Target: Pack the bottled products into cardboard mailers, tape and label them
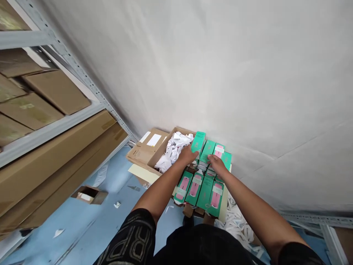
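Several green boxes with pink product pictures (202, 187) are packed side by side on a low stack against the white wall. My left hand (188, 154) is closed on one upright green box (198, 141) at the back row. Beside it, my right hand (216, 162) rests with curled fingers on another green box (207, 151) in the same row. Both arms reach forward and down from my body.
An open cardboard carton (150, 152) full of crumpled white paper (173, 149) stands left of the green boxes. Grey metal shelving (55, 127) with long brown cartons fills the left. A small open box (89, 194) and paper scraps lie on the blue floor.
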`<state>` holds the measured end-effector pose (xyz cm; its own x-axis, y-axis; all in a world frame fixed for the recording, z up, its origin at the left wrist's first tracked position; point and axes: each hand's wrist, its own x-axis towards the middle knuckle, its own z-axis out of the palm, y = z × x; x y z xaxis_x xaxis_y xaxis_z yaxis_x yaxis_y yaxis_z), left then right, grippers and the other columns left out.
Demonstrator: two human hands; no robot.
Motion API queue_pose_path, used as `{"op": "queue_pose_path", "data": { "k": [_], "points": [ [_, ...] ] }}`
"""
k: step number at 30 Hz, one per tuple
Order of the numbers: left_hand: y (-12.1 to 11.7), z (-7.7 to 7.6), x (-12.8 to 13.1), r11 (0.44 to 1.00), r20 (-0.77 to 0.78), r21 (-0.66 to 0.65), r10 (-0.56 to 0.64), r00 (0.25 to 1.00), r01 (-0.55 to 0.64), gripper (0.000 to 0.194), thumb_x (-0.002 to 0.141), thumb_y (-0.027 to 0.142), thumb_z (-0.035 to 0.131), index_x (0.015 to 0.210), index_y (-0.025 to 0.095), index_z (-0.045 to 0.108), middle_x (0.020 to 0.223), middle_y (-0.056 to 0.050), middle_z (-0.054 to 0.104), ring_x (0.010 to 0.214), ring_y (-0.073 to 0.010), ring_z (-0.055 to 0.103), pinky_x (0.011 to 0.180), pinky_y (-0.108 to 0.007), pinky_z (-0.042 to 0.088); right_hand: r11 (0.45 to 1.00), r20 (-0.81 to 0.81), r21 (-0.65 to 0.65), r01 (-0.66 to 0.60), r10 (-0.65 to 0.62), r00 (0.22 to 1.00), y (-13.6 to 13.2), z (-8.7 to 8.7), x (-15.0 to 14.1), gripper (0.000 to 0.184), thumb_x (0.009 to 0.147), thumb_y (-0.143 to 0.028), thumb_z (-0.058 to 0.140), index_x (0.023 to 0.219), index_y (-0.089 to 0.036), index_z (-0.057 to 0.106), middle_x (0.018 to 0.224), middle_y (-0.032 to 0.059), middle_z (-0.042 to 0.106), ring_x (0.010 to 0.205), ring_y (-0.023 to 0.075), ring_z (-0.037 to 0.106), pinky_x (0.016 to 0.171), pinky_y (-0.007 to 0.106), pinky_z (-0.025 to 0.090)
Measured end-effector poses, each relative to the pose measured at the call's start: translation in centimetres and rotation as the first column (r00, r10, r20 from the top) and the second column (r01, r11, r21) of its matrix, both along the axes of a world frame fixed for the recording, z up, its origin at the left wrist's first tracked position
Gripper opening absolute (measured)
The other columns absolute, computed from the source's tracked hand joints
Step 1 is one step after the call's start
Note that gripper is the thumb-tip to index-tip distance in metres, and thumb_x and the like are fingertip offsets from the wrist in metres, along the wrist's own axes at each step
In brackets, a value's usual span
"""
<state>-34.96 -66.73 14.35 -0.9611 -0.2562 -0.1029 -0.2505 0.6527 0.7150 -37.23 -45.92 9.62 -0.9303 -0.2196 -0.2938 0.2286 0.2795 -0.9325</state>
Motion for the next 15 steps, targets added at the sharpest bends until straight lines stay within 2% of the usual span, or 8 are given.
{"op": "queue_pose_path", "data": {
  "k": [4, 8, 12, 15],
  "points": [
    [-1.7, -1.3, -1.9, 0.988, 0.074, 0.154, -0.041, 0.996, 0.029, 0.044, 0.078, 0.045, 0.073, 0.110, 0.015, 0.071, 0.114, -0.016, 0.075, 0.112, -0.0324, 0.067, 0.096, -0.036, 0.049, 0.999, 0.113, -0.027, 0.036, -0.033, 0.993, -4.2, 0.2, -2.4, 0.043, 0.082, -0.061, 0.067, 0.106, -0.025, 0.072, 0.103, 0.0035, 0.075, 0.089, 0.0227, 0.067, 0.072, 0.033, 0.054],
    [-2.1, -2.2, -2.5, 0.972, 0.066, 0.225, -0.089, 0.994, 0.072, 0.040, 0.078, 0.045, 0.072, 0.104, 0.016, 0.073, 0.106, -0.013, 0.077, 0.109, -0.0312, 0.068, 0.094, -0.035, 0.051, 0.999, 0.127, 0.013, 0.034, -0.035, 0.991, -6.0, 0.2, -2.8, 0.046, 0.079, -0.061, 0.069, 0.107, -0.024, 0.073, 0.107, 0.0058, 0.074, 0.096, 0.0262, 0.067, 0.073, 0.035, 0.056],
    [-1.5, -1.9, -1.8, 0.969, -0.048, 0.234, -0.068, 0.997, 0.077, 0.043, 0.081, 0.043, 0.071, 0.114, 0.015, 0.071, 0.119, -0.015, 0.070, 0.117, -0.0314, 0.063, 0.104, -0.040, 0.048, 0.987, 0.049, -0.020, 0.160, -0.159, 0.986, -6.1, 0.6, -1.8, 0.053, 0.076, -0.059, 0.074, 0.114, -0.023, 0.072, 0.126, 0.0073, 0.071, 0.117, 0.0294, 0.063, 0.084, 0.037, 0.058],
    [-0.7, -1.1, -0.5, 0.939, -0.153, 0.339, -0.002, 0.988, 0.054, 0.055, 0.080, 0.038, 0.072, 0.130, 0.018, 0.063, 0.136, -0.015, 0.059, 0.125, -0.0290, 0.059, 0.111, -0.039, 0.045, 0.969, 0.062, -0.113, 0.218, -0.212, 0.975, -6.0, 1.5, -0.2, 0.061, 0.076, -0.060, 0.074, 0.127, -0.027, 0.068, 0.136, 0.0052, 0.066, 0.122, 0.0290, 0.062, 0.084, 0.036, 0.060]
  ]
}}
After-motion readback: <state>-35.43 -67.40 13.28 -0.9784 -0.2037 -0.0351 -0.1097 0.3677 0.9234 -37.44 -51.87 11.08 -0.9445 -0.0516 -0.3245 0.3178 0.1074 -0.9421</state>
